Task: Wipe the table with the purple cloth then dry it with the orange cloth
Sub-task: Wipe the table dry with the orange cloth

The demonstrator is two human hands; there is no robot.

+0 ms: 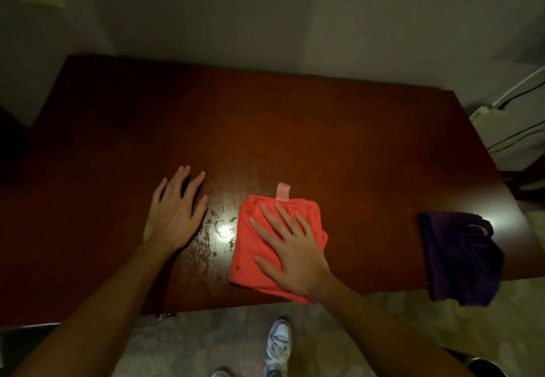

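1. The purple cloth point(461, 257) lay bunched at the right near corner of the table point(295, 128), partly hanging over the edge, and no hand touched it. Judged from that, the wiping step looked finished.

2. The orange cloth point(278, 245) sat folded on the near middle of the table, its small pink loop point(283, 191) pointing away from the person. The right hand point(290, 246) pressed flat on top of it, fingers straight and spread wide, gripping nothing (a pushing hold, not a pinch).

3. The left hand point(174, 214) rested palm down on the bare wood just left of the cloth, fingers straight and fanned apart, holding nothing; it seemed only to brace the body.

4. Between the two hands a patch of wet streaks point(216, 235) glinted under the light, just beside the orange cloth's left edge. So drying appeared under way but not complete.

5. Whether the far half and the left side of the table were damp or dry could not be told; the wood there was dark and showed no clear sheen.

6. What was left, by this reading: passing the orange cloth over the shiny patch and then the rest of the top.
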